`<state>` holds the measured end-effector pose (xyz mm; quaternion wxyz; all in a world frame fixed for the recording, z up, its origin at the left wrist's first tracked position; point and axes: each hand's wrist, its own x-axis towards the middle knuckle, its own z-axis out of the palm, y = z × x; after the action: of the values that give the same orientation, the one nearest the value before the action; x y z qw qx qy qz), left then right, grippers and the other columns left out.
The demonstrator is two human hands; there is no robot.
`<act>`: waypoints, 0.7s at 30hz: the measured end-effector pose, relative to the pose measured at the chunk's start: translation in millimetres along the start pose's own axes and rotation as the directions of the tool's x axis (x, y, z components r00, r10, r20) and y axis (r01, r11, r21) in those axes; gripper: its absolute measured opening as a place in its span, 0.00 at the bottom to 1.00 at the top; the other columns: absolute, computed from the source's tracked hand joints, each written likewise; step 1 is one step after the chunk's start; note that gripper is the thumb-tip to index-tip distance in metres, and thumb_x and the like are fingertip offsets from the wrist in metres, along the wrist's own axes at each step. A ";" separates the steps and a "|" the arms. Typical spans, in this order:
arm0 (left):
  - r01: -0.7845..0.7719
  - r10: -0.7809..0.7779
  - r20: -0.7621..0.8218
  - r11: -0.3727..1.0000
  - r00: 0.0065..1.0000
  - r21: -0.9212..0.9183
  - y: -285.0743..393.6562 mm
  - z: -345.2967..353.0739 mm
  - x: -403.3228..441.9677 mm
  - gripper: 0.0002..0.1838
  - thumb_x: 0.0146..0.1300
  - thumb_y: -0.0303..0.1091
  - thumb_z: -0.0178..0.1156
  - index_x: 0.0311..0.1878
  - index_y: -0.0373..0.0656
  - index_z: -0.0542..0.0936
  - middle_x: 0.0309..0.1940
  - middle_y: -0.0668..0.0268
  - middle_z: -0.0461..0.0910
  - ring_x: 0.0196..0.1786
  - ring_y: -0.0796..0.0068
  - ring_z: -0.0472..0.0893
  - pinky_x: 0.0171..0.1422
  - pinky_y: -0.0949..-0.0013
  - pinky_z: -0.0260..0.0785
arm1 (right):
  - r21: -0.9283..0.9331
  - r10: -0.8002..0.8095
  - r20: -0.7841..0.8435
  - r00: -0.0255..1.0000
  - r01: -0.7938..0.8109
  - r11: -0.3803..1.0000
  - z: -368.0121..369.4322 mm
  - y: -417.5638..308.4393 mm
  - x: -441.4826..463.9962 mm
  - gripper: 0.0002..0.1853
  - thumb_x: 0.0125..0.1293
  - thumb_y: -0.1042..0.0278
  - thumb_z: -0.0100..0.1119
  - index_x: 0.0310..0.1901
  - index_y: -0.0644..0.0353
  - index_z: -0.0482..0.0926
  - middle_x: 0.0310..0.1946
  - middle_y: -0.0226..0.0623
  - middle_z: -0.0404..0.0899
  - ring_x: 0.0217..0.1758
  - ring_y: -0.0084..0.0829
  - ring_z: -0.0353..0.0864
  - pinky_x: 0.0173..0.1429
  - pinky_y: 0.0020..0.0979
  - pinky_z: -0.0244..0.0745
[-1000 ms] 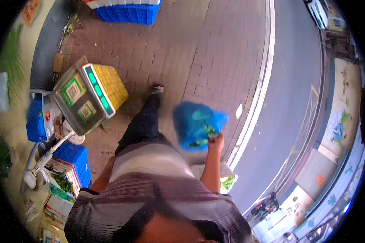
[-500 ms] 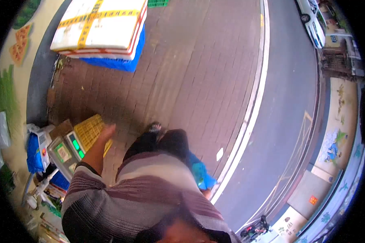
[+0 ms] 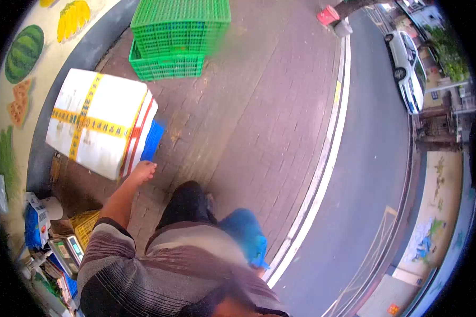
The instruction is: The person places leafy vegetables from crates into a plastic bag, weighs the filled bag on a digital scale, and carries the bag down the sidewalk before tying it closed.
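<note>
My left hand (image 3: 142,173) hangs in front of me with its fingers curled in, and nothing shows in it. In the view it is right beside the lower corner of a white foam box (image 3: 103,129) with yellow printed tape; I cannot tell whether they touch. A blue crate edge (image 3: 152,141) shows under the box. Low at my other side, my right hand (image 3: 259,271) is mostly hidden, closed on a blue plastic bag (image 3: 248,238). What the bag contains cannot be made out.
Stacked green plastic crates (image 3: 169,47) stand ahead on the brick pavement (image 3: 259,116). A scale (image 3: 69,252) and a yellow basket (image 3: 84,227) are at lower left by the painted wall. A white kerb line borders the road, where a white car (image 3: 407,66) is parked.
I have moved forward along the pavement: the foam box is closer and the green crates have come into view. The scale and yellow basket have slipped back. My left hand's fingers are now curled.
</note>
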<state>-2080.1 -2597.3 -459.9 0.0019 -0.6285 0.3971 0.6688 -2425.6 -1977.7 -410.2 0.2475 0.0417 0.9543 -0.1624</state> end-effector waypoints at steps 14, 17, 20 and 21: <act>-0.432 0.428 0.096 0.822 0.899 0.371 472.6 157.1 287.7 0.29 0.65 0.53 0.59 0.56 0.35 0.79 0.51 0.50 0.82 0.53 0.50 0.81 0.56 0.55 0.73 | 0.538 0.110 -0.147 0.983 -0.014 0.843 -82.2 -528.3 447.8 0.09 0.63 0.60 0.47 0.30 0.54 0.72 0.22 0.31 0.71 0.29 0.34 0.70 0.33 0.46 0.67; -0.450 0.442 0.086 0.872 0.893 0.192 581.2 195.6 299.3 0.30 0.65 0.53 0.60 0.57 0.35 0.78 0.51 0.50 0.82 0.54 0.52 0.81 0.57 0.57 0.73 | 0.625 0.080 -0.136 0.987 0.023 0.781 -78.9 -629.8 540.9 0.10 0.63 0.60 0.45 0.28 0.53 0.72 0.20 0.30 0.70 0.28 0.33 0.69 0.31 0.46 0.66; -0.385 0.373 0.093 0.901 0.923 0.201 635.3 210.5 353.4 0.30 0.65 0.53 0.60 0.59 0.37 0.78 0.53 0.49 0.82 0.55 0.50 0.81 0.59 0.57 0.72 | 0.609 0.019 -0.050 0.999 0.016 0.793 -83.3 -780.8 607.0 0.10 0.63 0.60 0.48 0.27 0.53 0.72 0.23 0.31 0.71 0.27 0.32 0.69 0.31 0.45 0.67; -0.296 0.297 0.034 0.924 0.954 0.242 634.7 216.7 368.9 0.28 0.65 0.53 0.60 0.57 0.37 0.79 0.51 0.48 0.82 0.54 0.48 0.81 0.58 0.56 0.72 | 0.564 -0.080 -0.063 0.995 0.101 0.820 -82.6 -820.1 627.2 0.10 0.63 0.60 0.48 0.27 0.54 0.72 0.22 0.31 0.71 0.27 0.32 0.69 0.30 0.43 0.67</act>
<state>-2657.8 -3099.5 -457.8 -0.0226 -0.5574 0.5669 0.6062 -3142.8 -2724.9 -409.6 0.1986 0.0708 0.8685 -0.4487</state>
